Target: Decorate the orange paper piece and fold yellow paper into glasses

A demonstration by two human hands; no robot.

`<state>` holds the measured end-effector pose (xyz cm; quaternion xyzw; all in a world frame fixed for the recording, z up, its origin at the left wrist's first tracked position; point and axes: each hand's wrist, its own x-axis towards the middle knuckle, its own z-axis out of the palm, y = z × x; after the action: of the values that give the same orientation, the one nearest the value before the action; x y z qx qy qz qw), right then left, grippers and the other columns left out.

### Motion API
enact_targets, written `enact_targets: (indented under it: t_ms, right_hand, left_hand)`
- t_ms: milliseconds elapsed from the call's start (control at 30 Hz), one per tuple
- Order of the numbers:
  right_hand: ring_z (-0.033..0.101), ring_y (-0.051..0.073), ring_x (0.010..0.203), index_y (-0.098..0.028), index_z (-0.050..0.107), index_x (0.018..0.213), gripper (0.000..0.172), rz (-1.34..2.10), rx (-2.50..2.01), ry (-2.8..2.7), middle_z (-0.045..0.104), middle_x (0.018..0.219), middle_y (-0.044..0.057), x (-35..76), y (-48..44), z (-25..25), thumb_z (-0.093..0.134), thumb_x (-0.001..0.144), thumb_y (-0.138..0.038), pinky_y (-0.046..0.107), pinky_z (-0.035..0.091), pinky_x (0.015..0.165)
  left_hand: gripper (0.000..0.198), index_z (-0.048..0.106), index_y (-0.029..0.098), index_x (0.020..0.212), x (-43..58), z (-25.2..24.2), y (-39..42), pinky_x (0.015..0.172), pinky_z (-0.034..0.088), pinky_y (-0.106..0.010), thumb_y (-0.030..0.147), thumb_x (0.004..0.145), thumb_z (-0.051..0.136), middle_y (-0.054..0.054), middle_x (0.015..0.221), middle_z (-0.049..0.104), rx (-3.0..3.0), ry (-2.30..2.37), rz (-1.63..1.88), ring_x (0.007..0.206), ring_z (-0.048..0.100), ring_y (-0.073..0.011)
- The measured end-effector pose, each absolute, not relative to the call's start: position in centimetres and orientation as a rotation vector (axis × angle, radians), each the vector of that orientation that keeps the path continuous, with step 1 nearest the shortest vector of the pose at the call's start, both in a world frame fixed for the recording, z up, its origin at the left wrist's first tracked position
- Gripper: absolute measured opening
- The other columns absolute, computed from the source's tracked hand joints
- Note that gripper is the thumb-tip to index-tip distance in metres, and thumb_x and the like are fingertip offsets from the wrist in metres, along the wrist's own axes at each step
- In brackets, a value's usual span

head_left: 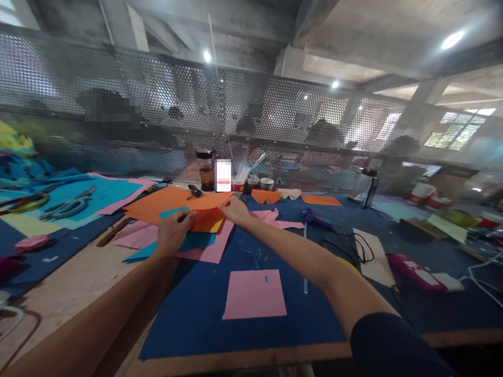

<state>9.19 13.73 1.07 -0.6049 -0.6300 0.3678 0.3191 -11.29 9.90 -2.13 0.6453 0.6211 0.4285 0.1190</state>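
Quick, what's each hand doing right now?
Left hand: closed, thumb and fingers gripping the orange paper at its left side.
Right hand: closed, fingertips pinching the orange paper at its right edge.

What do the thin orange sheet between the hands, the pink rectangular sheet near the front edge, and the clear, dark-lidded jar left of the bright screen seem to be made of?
Orange sheet: probably matte paper or thin craft foam; evenly coloured, without gloss. Pink sheet: likely similar, matte; flat, with thin edges. Jar: transparent glass or plastic, as its wall is see-through; I cannot tell which.
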Motion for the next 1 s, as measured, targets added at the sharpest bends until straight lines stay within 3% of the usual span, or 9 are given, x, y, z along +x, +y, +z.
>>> enact_targets:
  t_ms: [167,300,400,500,633,1000]
  right_hand:
    - [0.067,0.022,0.107,-0.019,0.074,0.096,0.026,0.606,-1.389,-2.184,0.075,0.106,0.006,9.2,13.0,0.8,0.079,0.091,-0.044,0.028,0.049,0.092]
    - [0.06,0.029,0.12,-0.018,0.076,0.107,0.039,0.325,-1.265,-2.473,0.072,0.122,0.009,9.2,11.9,-0.1,0.089,0.078,-0.042,0.036,0.044,0.101]
    - [0.06,0.031,0.122,-0.016,0.075,0.114,0.036,0.125,-1.238,-2.576,0.071,0.125,0.013,9.1,11.2,-0.4,0.081,0.087,-0.039,0.039,0.044,0.1]
    - [0.065,0.031,0.114,-0.014,0.077,0.109,0.028,-0.033,-1.212,-2.636,0.075,0.118,0.015,8.7,10.6,-0.2,0.069,0.096,-0.037,0.039,0.046,0.096]
    - [0.068,0.032,0.107,-0.01,0.078,0.102,0.029,-0.209,-1.171,-2.663,0.076,0.112,0.018,8.2,10.0,0.4,0.055,0.104,-0.028,0.041,0.045,0.094]
    - [0.068,0.027,0.111,-0.013,0.073,0.11,0.023,-0.331,-1.191,-2.608,0.076,0.116,0.015,7.8,10.1,0.9,0.054,0.106,-0.025,0.039,0.045,0.094]
  left_hand:
    - [0.042,0.072,0.02,0.087,-11.4,-2.2,9.9,0.07,0.044,-0.033,0.056,0.09,0.051,-0.004,0.079,0.073,1.868,1.819,1.296,0.082,0.068,-0.0247]
    - [0.039,0.073,0.019,0.084,-11.4,-2.1,9.8,0.071,0.045,-0.033,0.051,0.093,0.052,-0.003,0.078,0.073,1.882,1.829,1.288,0.086,0.069,-0.0262]
    - [0.035,0.073,0.019,0.088,-11.4,-2.0,9.7,0.075,0.05,-0.035,0.048,0.098,0.056,-0.002,0.081,0.073,1.877,1.855,1.252,0.087,0.07,-0.0245]
    - [0.031,0.071,0.016,0.104,-11.4,-1.9,9.6,0.083,0.058,-0.04,0.046,0.1,0.063,-0.004,0.099,0.073,1.873,1.869,1.189,0.091,0.071,-0.022]
    - [0.035,0.069,0.015,0.119,-11.3,-1.8,9.5,0.087,0.061,-0.044,0.043,0.099,0.067,-0.006,0.118,0.071,1.871,1.879,1.126,0.102,0.071,-0.0264]
    - [0.03,0.071,0.016,0.11,-11.1,-2.0,9.6,0.087,0.06,-0.043,0.043,0.102,0.063,-0.006,0.107,0.074,1.942,1.895,1.106,0.096,0.071,-0.0217]
